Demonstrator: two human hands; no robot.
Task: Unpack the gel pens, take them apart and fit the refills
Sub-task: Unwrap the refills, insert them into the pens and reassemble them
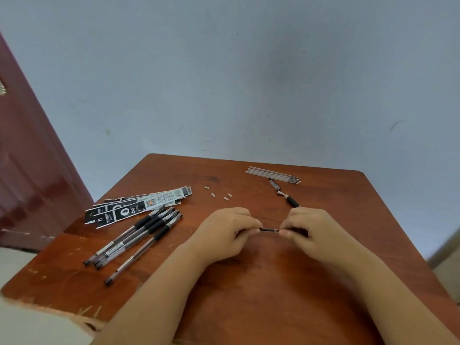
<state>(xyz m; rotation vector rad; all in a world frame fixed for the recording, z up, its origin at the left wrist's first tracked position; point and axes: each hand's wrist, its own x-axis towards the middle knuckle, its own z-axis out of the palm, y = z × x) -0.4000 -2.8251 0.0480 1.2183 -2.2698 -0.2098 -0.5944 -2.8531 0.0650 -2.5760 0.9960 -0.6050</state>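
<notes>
I see a thin dark pen piece point(268, 230) at center frame, just above the table point(249, 282), lying roughly horizontal btwn my two hands. Only a short black stretch shows (can't tell if it's a refill or a barrel section). Left hand point(224, 232) has fingers curled round its left end; right hand point(316, 232) pinches the right end w/ curled fingertips, thumb underneath.

Left of frame: four gel pens point(134, 241), clear barrels w/ black grips, lying side by side, diagonal. Just above them, touching, a stack of flat black-and-white packaging sleeves point(137, 207) w/ a QR code and small print, too blurred to read.

Upper right: a bundle of pale refills point(272, 174), and just below it loose pen parts point(283, 192). Four small white caps point(219, 194) sit scattered upper center.
</notes>
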